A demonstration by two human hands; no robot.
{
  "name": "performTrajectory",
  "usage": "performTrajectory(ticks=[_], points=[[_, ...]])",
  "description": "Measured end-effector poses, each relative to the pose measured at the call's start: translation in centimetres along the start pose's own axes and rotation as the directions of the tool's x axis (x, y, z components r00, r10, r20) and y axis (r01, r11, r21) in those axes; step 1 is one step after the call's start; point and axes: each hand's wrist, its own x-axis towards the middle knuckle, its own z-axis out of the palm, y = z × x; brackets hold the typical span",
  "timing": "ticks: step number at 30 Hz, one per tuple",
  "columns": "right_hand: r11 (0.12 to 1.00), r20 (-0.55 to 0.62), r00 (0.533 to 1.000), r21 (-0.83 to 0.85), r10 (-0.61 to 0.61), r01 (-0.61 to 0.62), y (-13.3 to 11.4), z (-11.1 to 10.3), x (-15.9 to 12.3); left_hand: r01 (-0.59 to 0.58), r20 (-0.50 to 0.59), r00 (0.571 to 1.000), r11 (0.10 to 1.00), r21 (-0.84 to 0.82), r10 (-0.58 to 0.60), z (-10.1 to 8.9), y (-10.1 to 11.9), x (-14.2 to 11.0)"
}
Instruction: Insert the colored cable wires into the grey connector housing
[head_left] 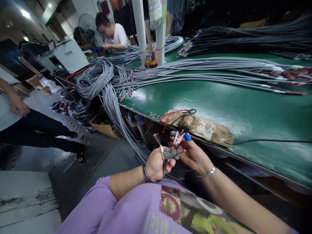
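Observation:
My left hand (154,164) is closed around a cable end, with grey finger covers on some fingertips. A fan of thin coloured wires (157,139) sticks up from a white sleeve above the thumb. More bare copper-coloured wire ends (180,150) spread toward my right hand (196,157). That hand is closed on a small pink clip-like tool (178,138), held between the fingers and a thumb wrapped in blue tape. The two hands are close together in front of my body, just off the table edge. The fingers hide part of the cable.
A taped wooden board (207,130) with red and black leads lies at the edge of the green table (219,100). Grey cable bundles (107,78) hang over that edge. A co-worker (117,37) sits across; another person (36,126) stands left. A cardboard box (104,125) is below.

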Motion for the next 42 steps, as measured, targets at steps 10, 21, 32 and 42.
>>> performTrajectory(ticks=[10,21,32,42], points=[[0.996,0.108,0.99,-0.019,0.092,-0.09,-0.7,-1.2,-1.2,-0.151,-0.001,0.988,0.967,0.206,0.154,-0.8,-0.7,-0.7],[0.833,0.122,0.993,-0.548,-0.011,0.077,-1.6,-0.6,-3.8,-0.222,0.063,0.974,0.87,0.441,0.216,-1.3,-1.1,-0.7],[0.91,-0.129,0.982,-0.408,-0.141,0.077,0.5,-0.2,-3.5,-0.126,0.105,0.99,0.897,0.425,0.09,-1.2,-0.7,-0.6],[0.971,-0.058,0.996,-0.222,0.073,-0.084,-0.2,-1.2,-4.0,-0.195,0.059,0.981,0.934,0.298,0.186,-1.7,-1.2,-0.1]])
